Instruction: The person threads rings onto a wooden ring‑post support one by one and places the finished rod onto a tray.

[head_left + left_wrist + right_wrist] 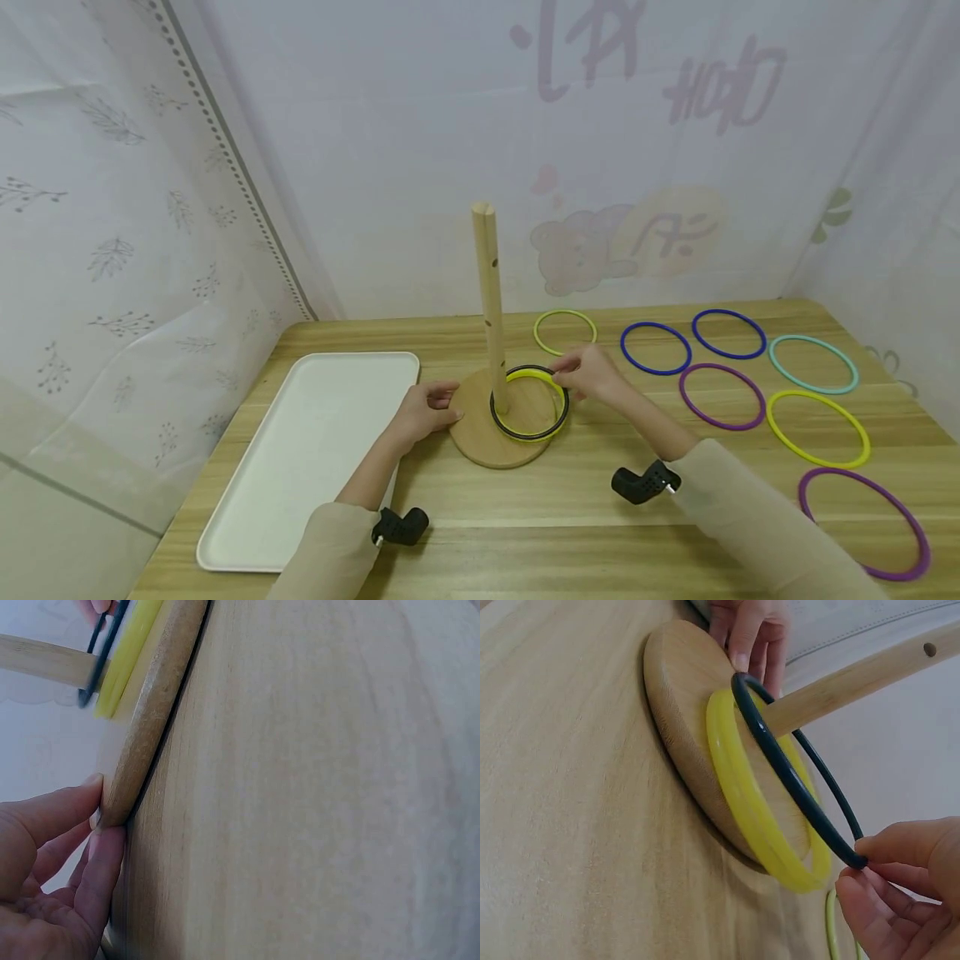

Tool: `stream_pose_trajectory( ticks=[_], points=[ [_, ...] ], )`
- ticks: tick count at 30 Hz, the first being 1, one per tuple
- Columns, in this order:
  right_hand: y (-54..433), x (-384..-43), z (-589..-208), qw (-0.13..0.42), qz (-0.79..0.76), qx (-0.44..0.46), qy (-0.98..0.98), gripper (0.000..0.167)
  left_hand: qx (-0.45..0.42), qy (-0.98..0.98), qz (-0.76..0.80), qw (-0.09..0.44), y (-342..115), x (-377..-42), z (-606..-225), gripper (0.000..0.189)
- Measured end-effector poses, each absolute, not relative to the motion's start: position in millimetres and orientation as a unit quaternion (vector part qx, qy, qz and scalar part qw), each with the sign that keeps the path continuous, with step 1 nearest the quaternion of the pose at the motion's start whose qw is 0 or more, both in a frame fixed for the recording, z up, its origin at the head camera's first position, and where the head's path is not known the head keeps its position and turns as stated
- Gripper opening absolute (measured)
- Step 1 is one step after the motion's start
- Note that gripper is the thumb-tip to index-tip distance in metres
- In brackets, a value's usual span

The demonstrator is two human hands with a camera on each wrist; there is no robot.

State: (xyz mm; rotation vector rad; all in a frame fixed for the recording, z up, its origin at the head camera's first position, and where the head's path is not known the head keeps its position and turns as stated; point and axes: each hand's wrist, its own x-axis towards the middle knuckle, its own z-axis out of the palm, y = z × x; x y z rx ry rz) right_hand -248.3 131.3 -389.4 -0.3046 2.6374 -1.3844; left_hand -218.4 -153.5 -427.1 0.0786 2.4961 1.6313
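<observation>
A wooden post [487,283] stands upright on a round wooden base [480,442] at the middle of the table. Yellow rings [731,772], stacked together, encircle the post low down by the base. Above them a black ring [801,796] also goes around the post, tilted and shifted to the right. My right hand [592,373] pinches this ring's right side between thumb and fingers. On the opposite side, my left hand [423,414] pinches the base's left edge, thumb on top and fingers against its side.
Left of the base lies a white tray [315,442]. A lime ring [565,312] lies behind my right hand. Farther right are two blue rings [651,324], a turquoise ring [802,337], a yellow ring [825,464] and two purple rings [712,365]. Printed curtains hang around the table.
</observation>
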Motion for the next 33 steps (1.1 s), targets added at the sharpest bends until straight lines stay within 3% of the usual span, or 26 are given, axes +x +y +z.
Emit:
stream_pose_trajectory(
  ticks=[12,22,33],
  points=[
    [133.3,-249.5,-401.2,0.078,-0.451,-0.09,0.885,0.017,0.029,0.833,0.548,0.079,-153.5,-218.6,-428.5,0.046],
    [140.6,-252.7,-403.3,0.113,-0.474,-0.087,0.869,0.02,0.027,0.825,0.558,0.085,-152.7,-215.5,-423.3,0.047],
    [209.3,-256.8,-385.9,0.112,-0.491,-0.082,0.86,0.035,0.029,0.828,0.553,0.084,-153.4,-215.3,-423.1,0.047]
  ],
)
